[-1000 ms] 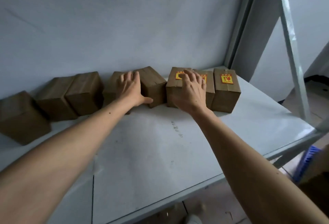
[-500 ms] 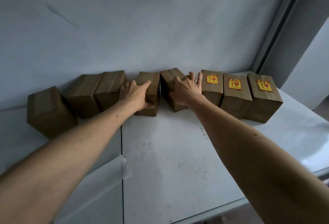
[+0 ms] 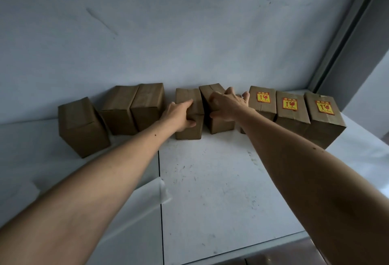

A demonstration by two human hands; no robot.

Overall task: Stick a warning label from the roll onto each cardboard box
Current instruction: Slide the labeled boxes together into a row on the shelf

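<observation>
Several brown cardboard boxes stand in a row against the wall on a white table (image 3: 210,191). The three rightmost boxes carry yellow-and-red warning labels (image 3: 262,97) (image 3: 290,104) (image 3: 324,107). My left hand (image 3: 179,114) grips a plain box (image 3: 189,132), fingers over its top and thumb on its front. Just to the right, my right hand (image 3: 228,102) grips a tilted plain box (image 3: 223,127), thumb on the front and fingers spread over the top. Three more plain boxes (image 3: 84,128) (image 3: 119,113) (image 3: 147,107) stand to the left. No label roll is in view.
A loose white strip of paper (image 3: 151,193) lies across the seam between the two table panels. The table's front edge (image 3: 263,245) runs at the lower right. A grey wall rises behind the boxes, and a metal frame post (image 3: 345,39) slants up at the right.
My right hand left the labelled box and moved left onto the tilted plain box. My left hand shifted onto the plain box beside it. The view swung left.
</observation>
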